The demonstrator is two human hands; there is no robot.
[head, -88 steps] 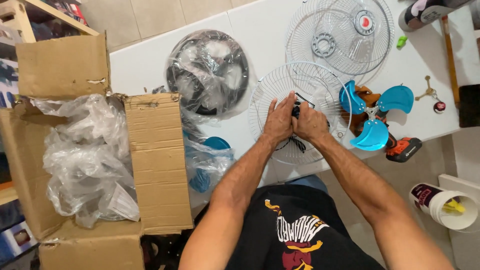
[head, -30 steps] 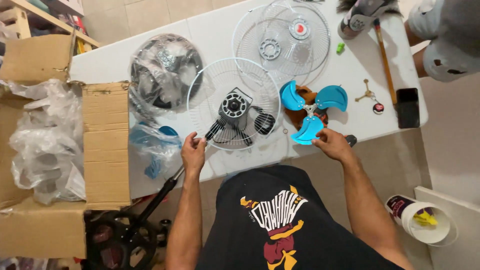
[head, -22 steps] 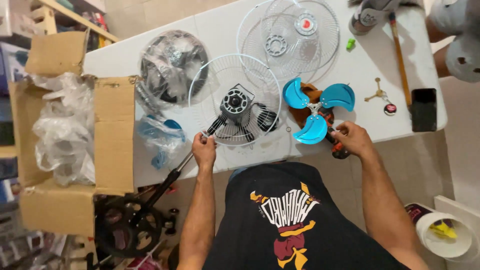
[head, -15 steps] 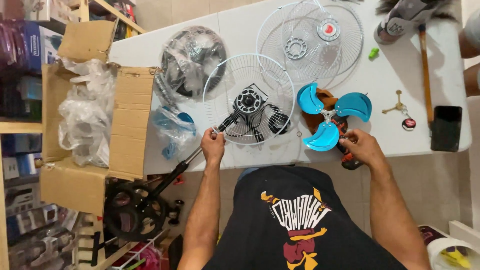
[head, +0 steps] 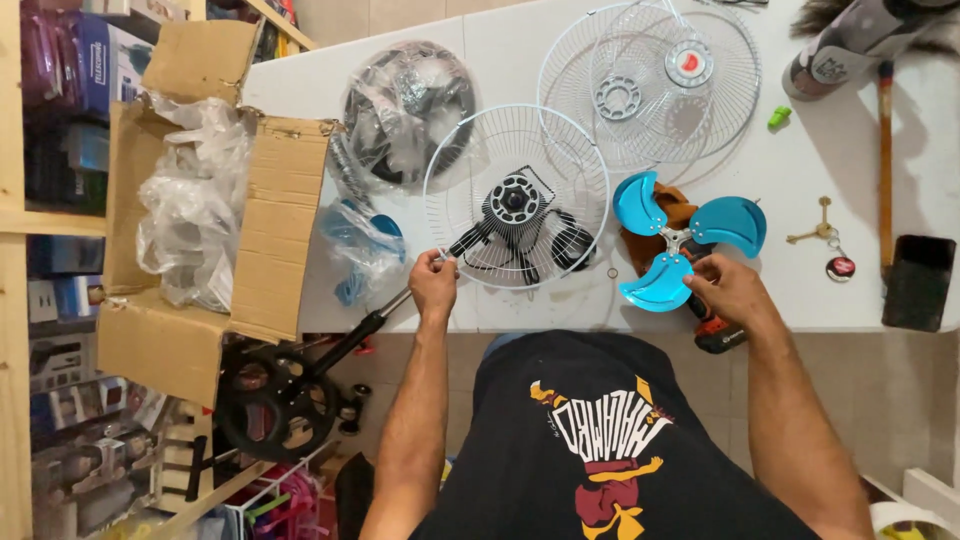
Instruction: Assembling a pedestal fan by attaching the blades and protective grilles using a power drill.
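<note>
White wire of the rear fan guard (head: 516,196) lies flat on the counter (head: 880,150), the black motor (head: 512,203) at its middle. The left hand (head: 433,285) has its fingers pinched closed on the guard's near rim, steadying it. The right hand (head: 722,290) is curled around a red-and-black power screwdriver (head: 716,330), just beside the blue fan blade (head: 680,238). This looks like assembly work on the guard; bringing the driver across to the motor seems to come next.

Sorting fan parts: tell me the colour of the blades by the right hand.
Bright blue; the fan blades show best in the head view, beside the right hand.
</note>
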